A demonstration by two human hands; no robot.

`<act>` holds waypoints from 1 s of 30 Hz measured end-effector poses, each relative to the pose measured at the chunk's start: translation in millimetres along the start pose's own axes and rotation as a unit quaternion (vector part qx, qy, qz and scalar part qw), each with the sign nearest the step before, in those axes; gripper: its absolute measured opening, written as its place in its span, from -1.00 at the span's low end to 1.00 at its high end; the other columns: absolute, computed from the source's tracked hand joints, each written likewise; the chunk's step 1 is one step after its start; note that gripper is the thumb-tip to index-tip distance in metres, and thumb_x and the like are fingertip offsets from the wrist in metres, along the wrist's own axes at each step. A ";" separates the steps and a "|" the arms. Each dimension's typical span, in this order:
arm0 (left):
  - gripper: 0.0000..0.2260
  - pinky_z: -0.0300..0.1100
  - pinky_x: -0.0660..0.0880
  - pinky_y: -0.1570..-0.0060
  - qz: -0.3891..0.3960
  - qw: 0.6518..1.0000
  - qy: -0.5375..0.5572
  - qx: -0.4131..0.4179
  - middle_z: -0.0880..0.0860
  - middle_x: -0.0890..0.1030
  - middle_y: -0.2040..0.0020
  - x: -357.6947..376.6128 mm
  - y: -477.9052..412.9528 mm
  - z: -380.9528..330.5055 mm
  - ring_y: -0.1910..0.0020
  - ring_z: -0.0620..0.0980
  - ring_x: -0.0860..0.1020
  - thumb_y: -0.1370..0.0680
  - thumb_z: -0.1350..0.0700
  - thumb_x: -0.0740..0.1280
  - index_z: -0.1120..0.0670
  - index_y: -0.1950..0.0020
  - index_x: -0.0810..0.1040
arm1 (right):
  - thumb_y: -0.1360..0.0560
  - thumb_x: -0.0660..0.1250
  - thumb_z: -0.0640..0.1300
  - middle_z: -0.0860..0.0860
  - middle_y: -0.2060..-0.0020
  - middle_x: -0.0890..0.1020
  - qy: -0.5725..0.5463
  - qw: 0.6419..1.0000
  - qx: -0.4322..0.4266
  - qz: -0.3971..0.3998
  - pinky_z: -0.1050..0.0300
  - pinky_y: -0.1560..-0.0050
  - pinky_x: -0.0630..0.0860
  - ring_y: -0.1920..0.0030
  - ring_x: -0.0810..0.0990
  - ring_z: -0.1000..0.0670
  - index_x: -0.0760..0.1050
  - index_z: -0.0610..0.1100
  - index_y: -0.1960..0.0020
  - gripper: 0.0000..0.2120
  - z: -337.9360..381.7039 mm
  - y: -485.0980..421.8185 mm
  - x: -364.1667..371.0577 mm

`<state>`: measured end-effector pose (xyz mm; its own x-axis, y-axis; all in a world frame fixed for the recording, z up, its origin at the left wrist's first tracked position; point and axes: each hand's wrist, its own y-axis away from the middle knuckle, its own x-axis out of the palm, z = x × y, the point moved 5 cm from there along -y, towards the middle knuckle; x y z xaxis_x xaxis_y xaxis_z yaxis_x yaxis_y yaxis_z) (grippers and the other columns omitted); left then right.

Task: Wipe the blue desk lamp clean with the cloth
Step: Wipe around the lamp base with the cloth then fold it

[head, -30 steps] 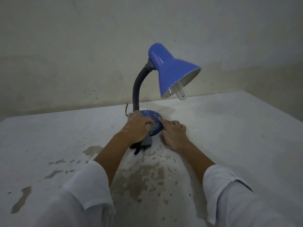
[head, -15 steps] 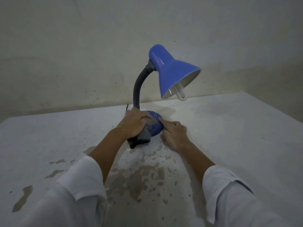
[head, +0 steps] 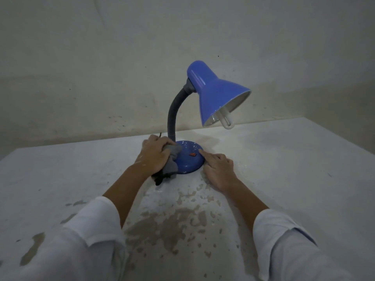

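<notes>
The blue desk lamp (head: 215, 94) stands on a worn white table (head: 294, 159), its shade tilted right with a white bulb showing. A grey flexible neck (head: 172, 118) rises from the round blue base (head: 188, 159), which carries white specks and a small red switch. My left hand (head: 155, 156) is shut on a bunched grey cloth (head: 172, 159) pressed against the base's left side. My right hand (head: 218, 169) rests on the table at the base's right edge, index finger touching the rim.
A stained wall (head: 101, 67) runs close behind the table. The table's paint is flaked in brown patches (head: 168, 226) in front of me. The table's right edge (head: 341, 136) slants away. A thin cord end pokes out behind my left hand.
My left hand slid the cloth from the front of the base round to its left side by the neck, uncovering the base's top and the red switch. My right hand stayed.
</notes>
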<state>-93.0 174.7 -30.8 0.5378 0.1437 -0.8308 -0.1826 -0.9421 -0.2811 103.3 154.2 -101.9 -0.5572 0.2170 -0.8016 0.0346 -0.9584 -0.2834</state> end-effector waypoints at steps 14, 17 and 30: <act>-0.74 -0.21 0.34 -0.11 -0.041 0.998 0.037 -0.041 0.07 0.43 -0.18 -2.4 6.0 15.3 -0.19 0.05 0.38 -0.48 0.08 0.27 -0.06 -0.16 0.50 | -0.41 -0.04 0.00 0.04 -0.38 0.42 -0.007 1.000 -0.002 0.009 0.02 -0.30 0.11 -0.33 0.29 -0.05 0.20 0.10 -0.46 -0.40 1.5 0.9 -0.4; -0.62 -0.05 0.31 -0.20 0.020 0.997 0.009 -0.078 0.10 0.28 -0.25 22.9 13.5 18.0 -0.25 0.13 0.26 -0.48 -0.05 0.30 -0.13 -0.29 0.39 | -0.39 -0.05 0.01 0.03 -0.38 0.42 -0.010 1.000 -0.007 0.012 0.03 -0.30 0.11 -0.33 0.29 -0.06 0.20 0.08 -0.47 -0.38 2.2 1.5 -1.7; -0.69 -0.01 0.44 -0.07 -0.016 0.991 -0.124 0.041 0.12 0.37 -0.18 33.9 6.1 -30.5 -0.17 0.12 0.37 -0.52 -0.08 0.20 -0.04 -0.23 0.47 | -0.35 -0.01 0.02 0.06 -0.37 0.43 -0.003 1.000 -0.011 0.010 0.06 -0.22 0.10 -0.31 0.29 -0.04 0.20 0.10 -0.46 -0.35 1.3 1.8 -1.5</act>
<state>-50.8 164.6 -45.9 0.3278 0.2522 -0.9105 -0.2405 -0.9097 -0.3386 103.0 151.8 -100.5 -0.5603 0.1966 -0.8046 0.0639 -0.9583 -0.2786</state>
